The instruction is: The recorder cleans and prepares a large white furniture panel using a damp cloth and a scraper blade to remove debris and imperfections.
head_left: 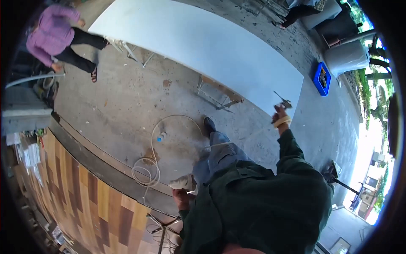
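My right hand (279,113) reaches out over the near edge of a long white tabletop (198,46), close to its right end. Its fingers are closed round a small metal tool with a thin pointed rod (286,104), whose exact kind I cannot make out. A pale yellowish band (281,121) circles that hand near the wrist. Low on my left side, my left hand (181,197) is closed on a crumpled off-white cloth (184,183). My legs are at the near side of the table, one dark shoe (209,125) showing.
A pale hose (153,146) loops across the concrete floor near a small blue-capped bottle (161,136). Wood-plank panelling (91,194) lies at left. Someone in purple (57,31) walks by the table's far left end. A blue crate (322,79) stands beyond its right end.
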`<state>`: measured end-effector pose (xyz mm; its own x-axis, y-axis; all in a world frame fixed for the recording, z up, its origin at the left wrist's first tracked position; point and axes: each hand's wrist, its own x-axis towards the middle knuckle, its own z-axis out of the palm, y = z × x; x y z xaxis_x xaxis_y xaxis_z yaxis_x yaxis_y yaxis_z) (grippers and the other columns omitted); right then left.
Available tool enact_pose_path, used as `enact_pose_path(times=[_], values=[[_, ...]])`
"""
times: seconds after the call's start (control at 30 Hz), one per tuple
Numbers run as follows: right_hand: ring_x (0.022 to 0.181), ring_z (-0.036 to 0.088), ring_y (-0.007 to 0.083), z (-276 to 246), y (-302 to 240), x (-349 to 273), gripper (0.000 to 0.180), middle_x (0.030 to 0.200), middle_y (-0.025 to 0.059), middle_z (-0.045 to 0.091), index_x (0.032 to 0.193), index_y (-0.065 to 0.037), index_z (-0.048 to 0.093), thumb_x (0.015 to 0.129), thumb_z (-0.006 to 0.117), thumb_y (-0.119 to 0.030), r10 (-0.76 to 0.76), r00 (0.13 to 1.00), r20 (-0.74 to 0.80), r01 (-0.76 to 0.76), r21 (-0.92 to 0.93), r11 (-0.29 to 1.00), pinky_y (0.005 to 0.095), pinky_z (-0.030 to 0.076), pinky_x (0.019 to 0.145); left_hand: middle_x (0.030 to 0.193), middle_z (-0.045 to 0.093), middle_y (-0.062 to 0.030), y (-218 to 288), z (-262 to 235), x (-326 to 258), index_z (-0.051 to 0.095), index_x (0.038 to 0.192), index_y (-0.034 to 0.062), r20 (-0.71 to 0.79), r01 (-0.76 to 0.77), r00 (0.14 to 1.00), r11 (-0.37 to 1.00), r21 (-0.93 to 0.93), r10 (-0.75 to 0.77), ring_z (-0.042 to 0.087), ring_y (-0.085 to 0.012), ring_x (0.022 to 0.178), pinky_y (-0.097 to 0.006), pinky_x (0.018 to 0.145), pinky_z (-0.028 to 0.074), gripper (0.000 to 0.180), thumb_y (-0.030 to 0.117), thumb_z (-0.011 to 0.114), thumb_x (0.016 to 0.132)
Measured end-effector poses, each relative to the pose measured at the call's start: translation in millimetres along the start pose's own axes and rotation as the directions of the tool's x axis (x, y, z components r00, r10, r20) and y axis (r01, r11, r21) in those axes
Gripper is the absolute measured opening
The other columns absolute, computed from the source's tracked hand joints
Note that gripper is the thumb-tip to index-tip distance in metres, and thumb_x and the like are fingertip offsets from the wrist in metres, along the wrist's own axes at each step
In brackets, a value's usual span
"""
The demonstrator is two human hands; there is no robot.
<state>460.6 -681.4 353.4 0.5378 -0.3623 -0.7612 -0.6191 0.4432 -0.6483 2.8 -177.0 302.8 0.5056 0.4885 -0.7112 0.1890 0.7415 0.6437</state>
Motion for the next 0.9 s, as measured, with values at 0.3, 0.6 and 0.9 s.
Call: enact_pose_path(times=[0.3,0.6,0.9], values=[[0.036,0.040,0.0137,242,-22,-67,0.038,0.048,0.0003,0.044,0.081,-0.007,0.063,0.089,0.057,-0.044,0.045,0.909,0.414,0.214,-0.557,0.803,0.0304,0.029,0.033,0.116,0.061,-0.0101,130,227,122,0.059,0.114,0.0053,0.354,0.069,0.933,0.998,-0.001,-0.065,0.057,-0.0231,0.109,-0.037,0.098,0.043,0.029,0.004,0.054,0.086],[0.040,0.035,0.0096,334,-92,49,0.027,0.062,-0.0042,0.048,0.077,-0.019,0.050,0.091,0.056,-0.040,0.011,0.993,0.121,-0.006,-0.043,0.999,0.0239,0.032,0.036,0.110,0.063,-0.0072,226,213,209,0.058,0.114,0.0071,0.175,0.030,0.985,0.988,-0.149,-0.004,0.056,-0.0256,0.109,-0.040,0.101,0.040,0.041,0.012,0.052,0.073],[0.042,0.037,0.0100,606,-60,57,0.028,0.073,-0.0024,0.056,0.086,-0.014,0.056,0.089,0.060,-0.042,0.016,0.951,0.309,0.069,-0.264,0.962,0.0275,0.030,0.035,0.122,0.058,-0.0103,382,250,355,0.056,0.120,0.0048,0.319,0.168,0.941,0.975,-0.142,-0.116,0.051,-0.0294,0.117,-0.043,0.105,0.035,0.054,0.012,0.051,0.067]])
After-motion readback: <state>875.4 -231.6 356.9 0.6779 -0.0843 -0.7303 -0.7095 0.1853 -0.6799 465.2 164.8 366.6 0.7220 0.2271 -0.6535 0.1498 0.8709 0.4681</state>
